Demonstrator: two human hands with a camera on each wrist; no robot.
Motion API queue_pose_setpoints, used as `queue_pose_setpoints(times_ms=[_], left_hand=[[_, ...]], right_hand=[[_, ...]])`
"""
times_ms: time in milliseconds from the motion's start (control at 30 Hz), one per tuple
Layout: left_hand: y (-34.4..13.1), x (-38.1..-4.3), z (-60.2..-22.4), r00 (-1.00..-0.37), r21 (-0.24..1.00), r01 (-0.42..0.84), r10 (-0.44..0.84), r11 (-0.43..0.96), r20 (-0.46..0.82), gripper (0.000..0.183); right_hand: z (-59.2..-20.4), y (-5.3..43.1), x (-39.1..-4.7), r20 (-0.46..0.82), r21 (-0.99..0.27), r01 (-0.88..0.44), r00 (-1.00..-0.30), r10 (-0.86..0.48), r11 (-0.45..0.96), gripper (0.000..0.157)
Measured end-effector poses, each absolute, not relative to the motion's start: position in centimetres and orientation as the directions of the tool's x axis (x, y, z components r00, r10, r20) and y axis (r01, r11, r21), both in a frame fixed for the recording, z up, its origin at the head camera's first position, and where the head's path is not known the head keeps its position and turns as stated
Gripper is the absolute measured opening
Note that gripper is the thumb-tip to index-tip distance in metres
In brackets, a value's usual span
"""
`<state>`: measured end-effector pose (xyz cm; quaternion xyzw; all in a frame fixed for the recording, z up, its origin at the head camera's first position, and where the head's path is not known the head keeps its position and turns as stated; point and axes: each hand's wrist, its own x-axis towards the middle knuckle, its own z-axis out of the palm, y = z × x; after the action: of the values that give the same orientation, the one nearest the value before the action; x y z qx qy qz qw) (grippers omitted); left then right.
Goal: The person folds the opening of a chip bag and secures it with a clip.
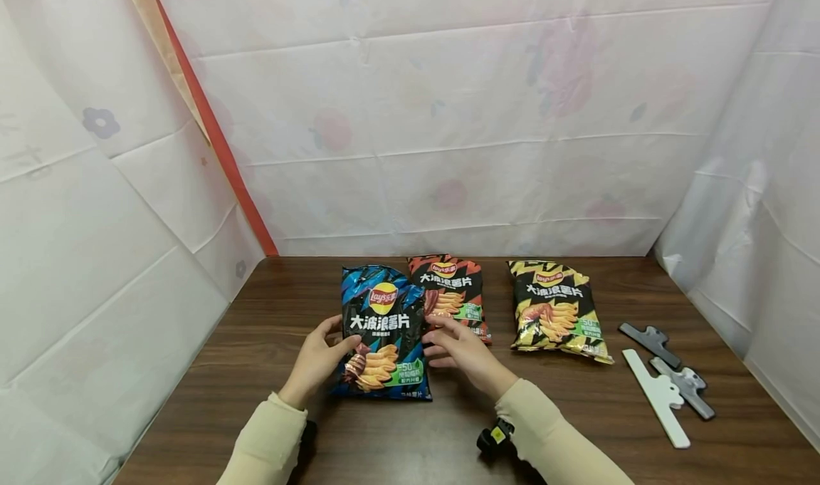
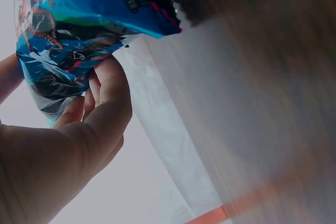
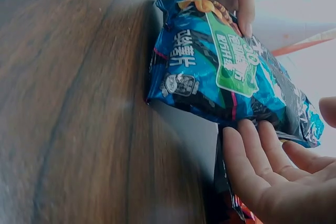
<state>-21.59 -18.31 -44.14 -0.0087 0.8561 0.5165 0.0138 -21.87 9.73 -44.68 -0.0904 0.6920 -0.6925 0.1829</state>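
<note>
The left hand (image 1: 318,360) pinches the blue Lay's chip bag (image 1: 379,321) over the wooden table (image 1: 256,342), partly hiding the red Lay's bag (image 1: 451,275). The right hand (image 1: 464,353) touches the blue one's edge, fingers straight. Positioning seems underway; moving it calls for keeping that pinch.

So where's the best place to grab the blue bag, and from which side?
Probably midway up its two long edges, one hand coming from each side: the blue bag is soft-looking, puffed and taller than wide, with its front towards the person. The left hand holds one edge, thumb on the front; the right hand has its fingers at the other.
</note>
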Motion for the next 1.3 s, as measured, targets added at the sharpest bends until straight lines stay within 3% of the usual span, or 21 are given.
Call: queue_pose_setpoints(times_ms=[333,900,1300], left_hand=[[-17.0,-21.5,-44.3,-1.0,0.89,-0.001,0.015,0.455,-0.009,0.065],[-14.5,-21.5,-44.6,-0.999,0.909,0.033,0.047,0.416,0.014,0.063],[-13.2,-21.3,-44.2,-0.995,0.931,0.05,0.098,0.361,0.016,0.063]], right_hand=[[-44.7,10.6,-22.0,-0.157,-0.987,0.14,-0.933,-0.324,0.076,0.056],[-45.7,11.3,-21.6,-0.081,-0.988,0.049,-0.972,-0.222,0.144,0.076],[-45.2,13.0,-21.0,-0.088,-0.988,0.061,-0.978,-0.191,0.143,0.076]])
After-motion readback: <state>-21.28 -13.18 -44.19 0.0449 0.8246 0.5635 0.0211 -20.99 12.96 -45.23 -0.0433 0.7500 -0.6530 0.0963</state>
